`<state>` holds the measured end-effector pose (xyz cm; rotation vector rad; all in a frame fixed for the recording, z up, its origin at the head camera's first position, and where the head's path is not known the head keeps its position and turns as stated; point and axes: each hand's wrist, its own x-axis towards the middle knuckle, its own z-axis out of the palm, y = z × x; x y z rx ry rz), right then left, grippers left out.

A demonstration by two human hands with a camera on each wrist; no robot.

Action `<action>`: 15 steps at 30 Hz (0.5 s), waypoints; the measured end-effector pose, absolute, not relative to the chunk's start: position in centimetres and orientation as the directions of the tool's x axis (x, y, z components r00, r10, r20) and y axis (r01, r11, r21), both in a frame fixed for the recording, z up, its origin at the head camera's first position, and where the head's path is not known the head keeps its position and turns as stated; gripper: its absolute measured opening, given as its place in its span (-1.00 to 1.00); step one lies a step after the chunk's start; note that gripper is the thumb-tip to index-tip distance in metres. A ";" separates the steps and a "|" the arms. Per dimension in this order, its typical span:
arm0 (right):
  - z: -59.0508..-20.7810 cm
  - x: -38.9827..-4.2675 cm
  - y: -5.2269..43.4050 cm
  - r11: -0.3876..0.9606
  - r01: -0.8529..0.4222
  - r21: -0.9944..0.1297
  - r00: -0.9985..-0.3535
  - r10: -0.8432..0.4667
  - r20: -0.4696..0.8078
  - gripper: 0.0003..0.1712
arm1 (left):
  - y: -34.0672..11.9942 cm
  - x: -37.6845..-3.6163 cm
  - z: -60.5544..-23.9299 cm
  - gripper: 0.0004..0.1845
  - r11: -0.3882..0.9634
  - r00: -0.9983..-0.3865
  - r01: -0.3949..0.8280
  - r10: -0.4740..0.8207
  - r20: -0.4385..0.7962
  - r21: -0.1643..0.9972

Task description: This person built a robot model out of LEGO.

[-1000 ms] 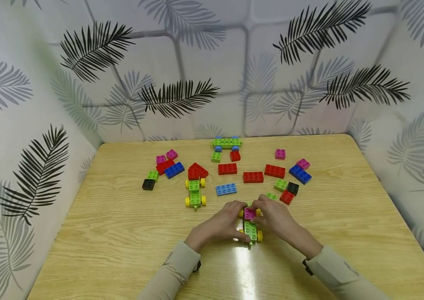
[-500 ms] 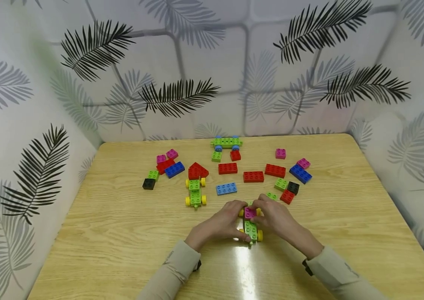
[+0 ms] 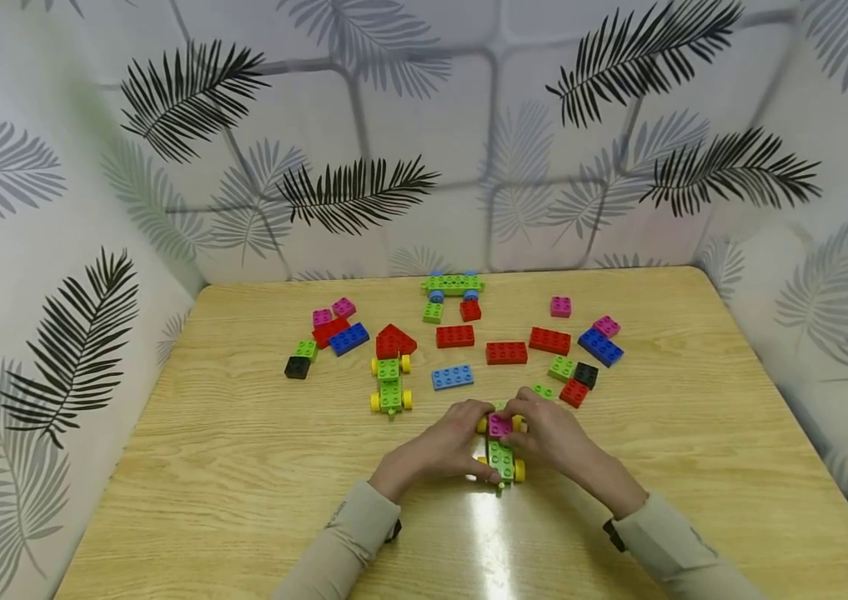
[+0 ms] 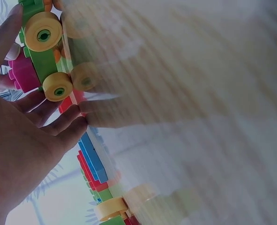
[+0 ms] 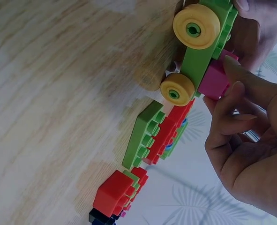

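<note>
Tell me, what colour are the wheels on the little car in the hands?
Yellow wheels, clearest in the right wrist view.

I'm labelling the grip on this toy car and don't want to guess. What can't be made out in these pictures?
- Head view: the left hand and right hand cover the sides of the green wheeled car, so the fingertip contacts are hidden.
- Whether the pink brick is fully pressed onto the car: too small there.
- Left wrist view: the table is blurred.
- Right wrist view: the car's far end is cut off by the top edge.

Head view: from above the near edge, facing down and far across the tabletop (image 3: pixel 243 467). Wrist views: very close, at tabletop level from left and right, sharing the yellow-wheeled green car (image 3: pixel 502 454) (image 4: pixel 42 51) (image 5: pixel 201 51).
</note>
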<state>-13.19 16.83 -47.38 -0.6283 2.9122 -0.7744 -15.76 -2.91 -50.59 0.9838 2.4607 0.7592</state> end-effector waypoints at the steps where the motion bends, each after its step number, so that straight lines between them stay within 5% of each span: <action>1: -47.4 -13.2 16.8 0.790 -0.370 -0.488 -0.915 -0.402 0.043 -0.71 | -2.9 -15.8 -50.6 0.05 0.607 -0.681 0.512 0.718 -0.144 0.608; 15: -47.7 -12.8 17.1 0.769 -0.371 -0.521 -0.916 -0.394 0.071 -0.70 | -2.9 -15.7 -50.4 0.05 0.610 -0.683 0.497 0.714 -0.156 0.617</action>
